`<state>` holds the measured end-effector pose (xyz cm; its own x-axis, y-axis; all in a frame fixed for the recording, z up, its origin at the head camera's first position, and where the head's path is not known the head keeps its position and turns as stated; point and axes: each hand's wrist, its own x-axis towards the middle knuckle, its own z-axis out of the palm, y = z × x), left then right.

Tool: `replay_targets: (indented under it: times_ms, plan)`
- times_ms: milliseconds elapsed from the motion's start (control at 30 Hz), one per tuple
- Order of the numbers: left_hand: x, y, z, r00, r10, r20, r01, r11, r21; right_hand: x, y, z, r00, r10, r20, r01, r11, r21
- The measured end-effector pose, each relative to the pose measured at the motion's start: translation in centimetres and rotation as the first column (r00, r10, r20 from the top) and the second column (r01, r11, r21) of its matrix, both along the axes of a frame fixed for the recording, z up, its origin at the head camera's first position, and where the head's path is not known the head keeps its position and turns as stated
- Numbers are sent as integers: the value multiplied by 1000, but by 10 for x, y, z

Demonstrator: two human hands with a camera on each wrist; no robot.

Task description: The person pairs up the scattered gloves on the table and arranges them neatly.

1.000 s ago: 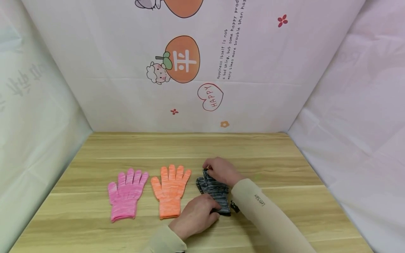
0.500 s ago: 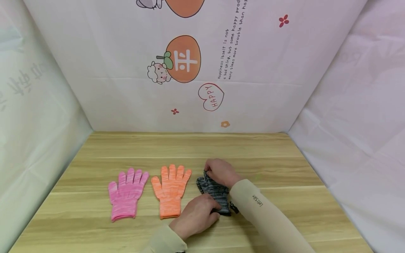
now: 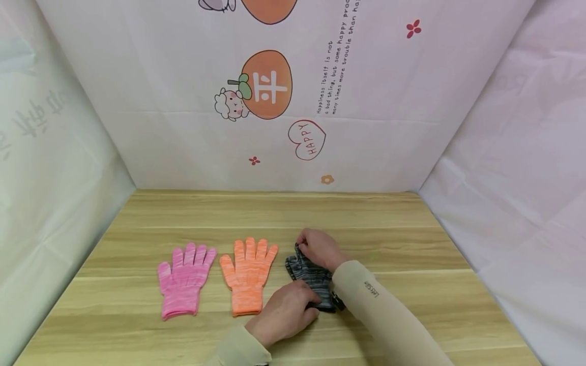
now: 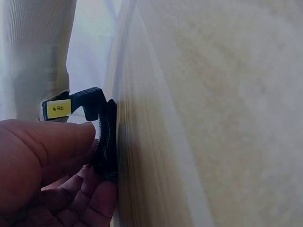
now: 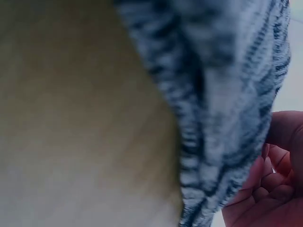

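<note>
A black-and-grey knitted glove [image 3: 316, 278] lies on the wooden table, right of the other gloves, partly covered by both hands. At its finger end, my right hand [image 3: 322, 249] pinches the fabric with curled fingers. My left hand [image 3: 286, 310] holds the dark cuff, its thumb and fingers on either side of the edge in the left wrist view. Close to the right wrist camera, the striped glove fabric [image 5: 227, 104] hangs blurred across the picture, with part of a hand [image 5: 270, 189] behind it. Most of the glove's fingers are hidden under the right hand.
An orange glove [image 3: 247, 279] lies flat just left of the left hand, fingers pointing away. Farther left is a pink glove [image 3: 185, 282], laid out likewise. White printed cloth [image 3: 375, 127] walls in the wooden table [image 3: 206, 213] at the back and both sides.
My right hand's fingers have drawn in slightly over the glove's finger end. The left hand stays at the cuff, and the orange and pink gloves have not moved.
</note>
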<state>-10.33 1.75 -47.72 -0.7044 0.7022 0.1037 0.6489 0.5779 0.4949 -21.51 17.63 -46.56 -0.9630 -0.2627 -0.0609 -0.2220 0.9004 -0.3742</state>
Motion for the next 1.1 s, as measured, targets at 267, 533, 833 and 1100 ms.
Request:
replay_targets:
  times_ms: [267, 533, 833, 1100]
  plan:
    - [2, -2, 3, 1000, -4, 9, 4, 1000, 3, 4, 4, 9, 1000, 4, 4, -3, 998, -68]
    - [2, -2, 2, 1000, -14, -6, 14, 1000, 0, 8, 1, 8, 995, 68, 73, -70, 997, 17]
    - [4, -3, 2, 1000, -5, -3, 5, 1000, -20, 14, -4, 17, 983, 154, 98, -148, 987, -65]
    - [6, 0, 2, 1000, 11, -4, -12, 998, -67, 17, -11, 18, 976, 182, 119, -184, 983, 7]
